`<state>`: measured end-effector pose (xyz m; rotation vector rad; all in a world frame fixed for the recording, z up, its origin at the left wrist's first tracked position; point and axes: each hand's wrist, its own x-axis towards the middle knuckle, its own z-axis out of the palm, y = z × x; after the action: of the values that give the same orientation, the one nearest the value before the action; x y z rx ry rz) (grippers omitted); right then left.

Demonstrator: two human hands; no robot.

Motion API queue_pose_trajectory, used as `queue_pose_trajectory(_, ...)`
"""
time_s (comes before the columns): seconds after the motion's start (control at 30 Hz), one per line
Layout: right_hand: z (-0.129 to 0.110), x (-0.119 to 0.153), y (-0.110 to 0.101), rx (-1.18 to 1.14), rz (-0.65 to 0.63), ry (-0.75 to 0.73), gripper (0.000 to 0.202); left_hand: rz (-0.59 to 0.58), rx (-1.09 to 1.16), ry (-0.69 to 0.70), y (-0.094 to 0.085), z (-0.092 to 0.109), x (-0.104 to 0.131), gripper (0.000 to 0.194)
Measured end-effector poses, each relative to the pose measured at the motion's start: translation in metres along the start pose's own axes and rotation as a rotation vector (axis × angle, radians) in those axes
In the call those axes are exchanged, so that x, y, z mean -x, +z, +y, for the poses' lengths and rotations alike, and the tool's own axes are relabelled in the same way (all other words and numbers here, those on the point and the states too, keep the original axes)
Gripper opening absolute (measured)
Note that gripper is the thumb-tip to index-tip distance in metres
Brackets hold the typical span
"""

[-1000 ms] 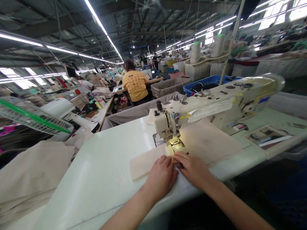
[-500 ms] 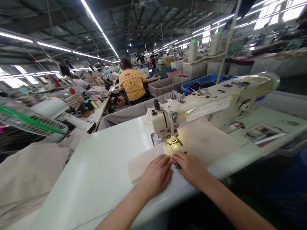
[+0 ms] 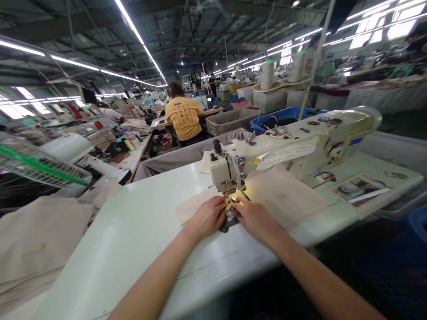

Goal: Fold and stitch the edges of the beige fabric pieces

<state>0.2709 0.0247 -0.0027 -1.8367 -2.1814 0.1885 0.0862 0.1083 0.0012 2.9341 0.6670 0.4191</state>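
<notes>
A white sewing machine (image 3: 227, 171) stands on the pale green table, its lamp lighting the needle area. Beige fabric (image 3: 283, 195) lies flat to the right of the needle, and another part of it (image 3: 187, 209) shows on the left. My left hand (image 3: 207, 218) rests on the left part, fingertips pressed together on the fabric edge beside the presser foot. Just right of the needle, my right hand (image 3: 253, 218) has its fingers pinched at the fabric edge. A dark metal plate (image 3: 227, 223) shows between my hands.
A tray of small tools (image 3: 360, 189) sits on the right of the table (image 3: 133, 231). More beige fabric (image 3: 40, 240) is heaped at the left, near a white fan (image 3: 66, 149). Beyond are a grey cloth bin, a blue basket (image 3: 287, 116) and a seated person in yellow (image 3: 185, 118).
Both hands have moved forward, closer to the needle, and the fabric edge has moved with them. The dark plate in front of the needle is now more exposed.
</notes>
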Motion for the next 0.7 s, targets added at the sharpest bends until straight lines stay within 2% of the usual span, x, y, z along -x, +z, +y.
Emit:
queue_pose_trajectory(0.27,-0.003,0.02,0.016,-0.033,0.033,0.003,0.031,0.05,-0.004,-0.01,0.003,-0.003,0.001,0.027)
queue_pose_trajectory(0.7,-0.006,0.023,0.019,0.008,0.05,0.012,0.037,0.117,0.045,0.007,0.008,-0.006,0.002,0.03)
